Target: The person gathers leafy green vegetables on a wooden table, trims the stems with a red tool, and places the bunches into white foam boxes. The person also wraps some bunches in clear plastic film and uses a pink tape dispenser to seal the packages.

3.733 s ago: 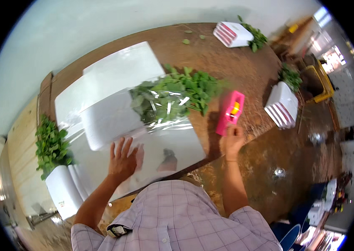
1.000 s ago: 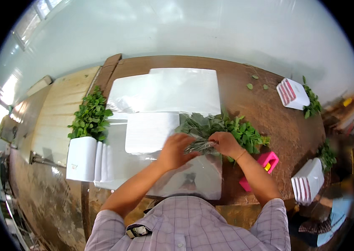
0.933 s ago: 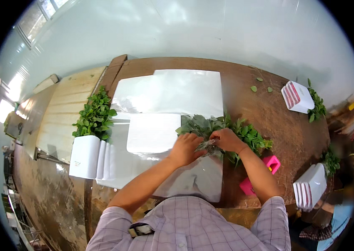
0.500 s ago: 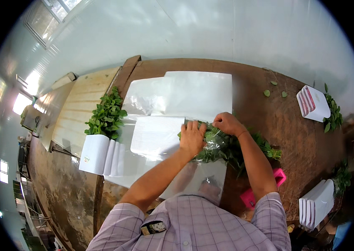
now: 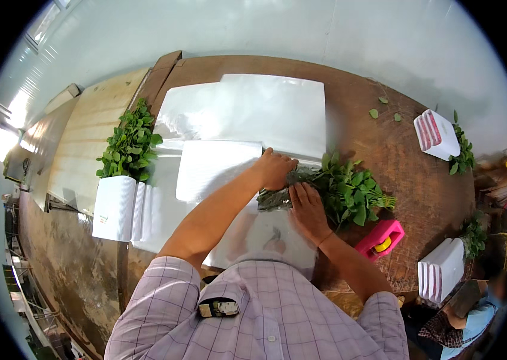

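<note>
A leafy green bunch of stems (image 5: 352, 189) lies across the middle of the table, its cut ends to the right. Its left end is wrapped in shiny clear plastic (image 5: 273, 201); what is inside looks dark and cannot be made out. My left hand (image 5: 277, 170) curls over the far side of this wrapped end, fingertips bent down on it. From the near side my right hand (image 5: 308, 207) grips the wrap, its fingers close together and thumb hidden. A white ribbed sheet (image 5: 220, 168) lies beside my left forearm, on top of clear and white plastic sheets (image 5: 274, 111).
A pink tape dispenser (image 5: 382, 240) stands right of my right forearm. White-wrapped leafy bundles sit at the left (image 5: 114, 207), far right (image 5: 436, 135) and near right (image 5: 442, 270). Loose leaves (image 5: 374, 113) lie at the back. A person in blue (image 5: 475, 324) is at lower right.
My right hand has come down from above the bunch to its near side and presses on the wrap. My left hand has shifted to the far side. A person has come into view at lower right.
</note>
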`<control>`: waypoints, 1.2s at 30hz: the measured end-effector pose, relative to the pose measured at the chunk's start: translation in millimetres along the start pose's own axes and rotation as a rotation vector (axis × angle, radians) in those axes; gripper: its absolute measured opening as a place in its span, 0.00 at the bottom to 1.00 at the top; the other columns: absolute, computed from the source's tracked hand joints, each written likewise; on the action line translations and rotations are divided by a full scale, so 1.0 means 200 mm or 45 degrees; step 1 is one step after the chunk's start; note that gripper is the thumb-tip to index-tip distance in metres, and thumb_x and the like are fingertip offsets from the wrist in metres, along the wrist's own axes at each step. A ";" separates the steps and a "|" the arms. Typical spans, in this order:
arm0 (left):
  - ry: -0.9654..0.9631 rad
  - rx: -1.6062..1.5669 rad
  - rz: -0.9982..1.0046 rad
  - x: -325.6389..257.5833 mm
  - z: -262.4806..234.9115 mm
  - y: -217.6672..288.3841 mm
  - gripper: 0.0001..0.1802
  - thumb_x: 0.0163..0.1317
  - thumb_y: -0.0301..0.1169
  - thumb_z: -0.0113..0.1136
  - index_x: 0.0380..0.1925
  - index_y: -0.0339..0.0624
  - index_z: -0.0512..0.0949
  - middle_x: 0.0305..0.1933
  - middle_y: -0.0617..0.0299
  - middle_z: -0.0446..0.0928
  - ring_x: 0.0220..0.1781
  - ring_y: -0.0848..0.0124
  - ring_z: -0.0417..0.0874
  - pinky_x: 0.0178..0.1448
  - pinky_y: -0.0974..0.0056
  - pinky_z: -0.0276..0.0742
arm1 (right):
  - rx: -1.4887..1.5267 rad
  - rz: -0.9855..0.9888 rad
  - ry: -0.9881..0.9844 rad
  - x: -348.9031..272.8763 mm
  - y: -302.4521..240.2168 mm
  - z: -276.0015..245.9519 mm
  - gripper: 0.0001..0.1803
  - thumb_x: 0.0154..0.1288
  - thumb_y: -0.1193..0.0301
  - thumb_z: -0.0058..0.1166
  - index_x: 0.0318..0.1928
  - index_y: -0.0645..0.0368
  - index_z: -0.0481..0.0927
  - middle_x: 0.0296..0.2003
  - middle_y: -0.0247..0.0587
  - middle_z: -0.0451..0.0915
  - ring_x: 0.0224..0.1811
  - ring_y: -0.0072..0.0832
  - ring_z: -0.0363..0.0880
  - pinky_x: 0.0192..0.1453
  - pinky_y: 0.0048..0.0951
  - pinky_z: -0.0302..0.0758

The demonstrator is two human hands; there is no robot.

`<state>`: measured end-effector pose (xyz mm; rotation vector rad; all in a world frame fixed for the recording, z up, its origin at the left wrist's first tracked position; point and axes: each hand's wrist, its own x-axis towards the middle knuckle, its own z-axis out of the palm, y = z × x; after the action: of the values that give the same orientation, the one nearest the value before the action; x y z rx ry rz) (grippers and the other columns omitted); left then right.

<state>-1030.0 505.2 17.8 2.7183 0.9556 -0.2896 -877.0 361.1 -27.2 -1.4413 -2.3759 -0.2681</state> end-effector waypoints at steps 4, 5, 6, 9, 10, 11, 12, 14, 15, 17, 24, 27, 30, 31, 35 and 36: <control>0.148 -0.102 0.058 -0.04 0.01 0.01 0.37 0.50 0.44 0.60 0.61 0.38 0.68 0.61 0.49 0.72 0.66 0.54 0.70 0.71 0.44 0.55 | 0.302 0.009 -0.024 0.08 0.07 -0.02 0.19 0.54 0.70 0.55 0.48 0.62 0.79 0.48 0.44 0.73 0.53 0.42 0.70 0.60 0.42 0.67; 0.086 -0.144 0.076 -0.04 -0.04 0.05 0.37 0.49 0.46 0.61 0.59 0.38 0.69 0.60 0.47 0.72 0.65 0.52 0.70 0.71 0.44 0.55 | 0.392 0.039 -0.057 0.08 0.11 -0.07 0.16 0.54 0.72 0.53 0.45 0.61 0.81 0.45 0.44 0.74 0.50 0.42 0.71 0.57 0.41 0.69; 0.020 -0.182 0.102 -0.05 -0.08 0.08 0.37 0.47 0.48 0.62 0.56 0.38 0.70 0.60 0.46 0.72 0.64 0.50 0.70 0.71 0.43 0.56 | 0.386 0.052 -0.151 0.08 0.13 -0.05 0.14 0.55 0.71 0.52 0.43 0.60 0.81 0.45 0.43 0.75 0.49 0.42 0.71 0.56 0.41 0.69; 0.075 -0.186 0.153 -0.11 -0.05 0.10 0.50 0.38 0.58 0.71 0.55 0.33 0.69 0.59 0.44 0.71 0.64 0.49 0.69 0.69 0.40 0.56 | 0.560 0.369 -0.522 0.18 0.13 -0.11 0.13 0.60 0.69 0.47 0.40 0.58 0.83 0.44 0.47 0.77 0.50 0.42 0.73 0.58 0.42 0.68; 0.082 -0.169 0.128 -0.11 -0.03 0.11 0.52 0.39 0.57 0.71 0.59 0.32 0.67 0.61 0.44 0.70 0.65 0.49 0.68 0.71 0.41 0.53 | 0.418 0.185 -0.369 0.14 0.13 -0.07 0.10 0.57 0.67 0.50 0.35 0.56 0.82 0.42 0.43 0.75 0.49 0.40 0.71 0.55 0.40 0.68; 0.153 -0.146 0.158 -0.11 0.01 0.10 0.55 0.39 0.55 0.72 0.63 0.32 0.63 0.61 0.44 0.69 0.66 0.51 0.68 0.70 0.39 0.53 | 0.257 0.013 -0.195 0.10 0.14 -0.02 0.08 0.54 0.65 0.53 0.30 0.54 0.81 0.39 0.39 0.73 0.48 0.38 0.69 0.52 0.39 0.68; 0.165 -0.079 0.157 -0.11 0.01 0.09 0.53 0.42 0.54 0.70 0.63 0.31 0.62 0.61 0.44 0.69 0.66 0.49 0.67 0.71 0.39 0.53 | 0.243 0.130 -0.246 0.11 0.11 -0.05 0.08 0.55 0.65 0.53 0.32 0.53 0.81 0.40 0.37 0.71 0.49 0.37 0.67 0.52 0.38 0.68; 0.181 0.017 0.147 -0.12 0.03 0.10 0.50 0.46 0.52 0.68 0.62 0.30 0.62 0.61 0.43 0.69 0.65 0.48 0.68 0.70 0.39 0.54 | 0.378 0.367 -0.258 0.07 0.04 -0.21 0.08 0.57 0.68 0.54 0.36 0.55 0.81 0.43 0.40 0.74 0.51 0.40 0.69 0.57 0.41 0.68; 0.188 0.044 0.169 -0.12 0.04 0.11 0.49 0.48 0.52 0.67 0.62 0.29 0.62 0.60 0.43 0.70 0.64 0.47 0.68 0.70 0.40 0.55 | 0.491 0.498 -0.225 0.01 0.02 -0.25 0.07 0.58 0.70 0.54 0.37 0.57 0.81 0.46 0.43 0.76 0.54 0.43 0.71 0.61 0.43 0.67; 0.205 0.049 0.210 -0.13 0.04 0.09 0.47 0.50 0.51 0.66 0.61 0.28 0.62 0.59 0.42 0.70 0.63 0.47 0.69 0.69 0.40 0.56 | 0.774 0.869 0.373 -0.17 -0.04 -0.41 0.07 0.62 0.71 0.56 0.40 0.57 0.81 0.45 0.44 0.78 0.52 0.43 0.74 0.58 0.43 0.71; 0.179 0.099 0.225 -0.10 0.05 0.07 0.48 0.52 0.52 0.65 0.63 0.28 0.60 0.59 0.41 0.70 0.61 0.47 0.71 0.68 0.42 0.57 | 0.847 2.097 1.343 -1.12 -0.11 -0.64 0.20 0.69 0.55 0.55 0.37 0.62 0.82 0.29 0.29 0.77 0.27 0.18 0.71 0.30 0.23 0.70; 0.131 0.111 0.218 -0.10 0.02 0.09 0.49 0.52 0.53 0.64 0.64 0.29 0.58 0.60 0.41 0.69 0.62 0.46 0.70 0.68 0.41 0.56 | 1.005 2.168 1.102 -1.09 -0.11 -0.55 0.23 0.66 0.52 0.57 0.34 0.63 0.82 0.24 0.28 0.75 0.26 0.18 0.70 0.32 0.25 0.70; 0.148 0.138 0.247 -0.08 0.06 0.07 0.49 0.53 0.54 0.63 0.65 0.29 0.57 0.60 0.41 0.69 0.61 0.43 0.70 0.68 0.41 0.57 | 0.830 2.009 0.771 -1.03 -0.09 -0.45 0.21 0.67 0.56 0.57 0.31 0.64 0.82 0.21 0.29 0.74 0.26 0.18 0.69 0.32 0.25 0.68; 0.167 0.145 0.242 -0.08 0.06 0.06 0.49 0.53 0.54 0.63 0.65 0.29 0.57 0.60 0.41 0.69 0.61 0.43 0.70 0.67 0.41 0.57 | 0.695 1.930 0.800 -0.95 -0.11 -0.48 0.21 0.67 0.57 0.56 0.30 0.64 0.81 0.21 0.29 0.73 0.26 0.17 0.68 0.32 0.25 0.68; 0.160 0.091 0.202 -0.11 0.04 0.03 0.48 0.52 0.52 0.65 0.64 0.30 0.59 0.61 0.43 0.69 0.62 0.47 0.70 0.69 0.38 0.56 | 0.824 2.041 0.578 -0.73 -0.33 -0.79 0.16 0.68 0.62 0.56 0.31 0.65 0.81 0.20 0.33 0.74 0.26 0.18 0.68 0.34 0.25 0.68; 0.112 0.078 0.196 -0.11 0.03 0.05 0.48 0.53 0.54 0.64 0.64 0.31 0.59 0.61 0.43 0.69 0.63 0.47 0.70 0.69 0.38 0.55 | 0.846 1.929 0.605 -0.89 -0.35 -0.66 0.20 0.69 0.60 0.55 0.26 0.65 0.78 0.19 0.30 0.72 0.24 0.16 0.69 0.31 0.23 0.68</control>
<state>-1041.2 483.1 20.0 2.8620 0.7655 -0.1740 -838.3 138.9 27.0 -1.9828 -0.4794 0.4677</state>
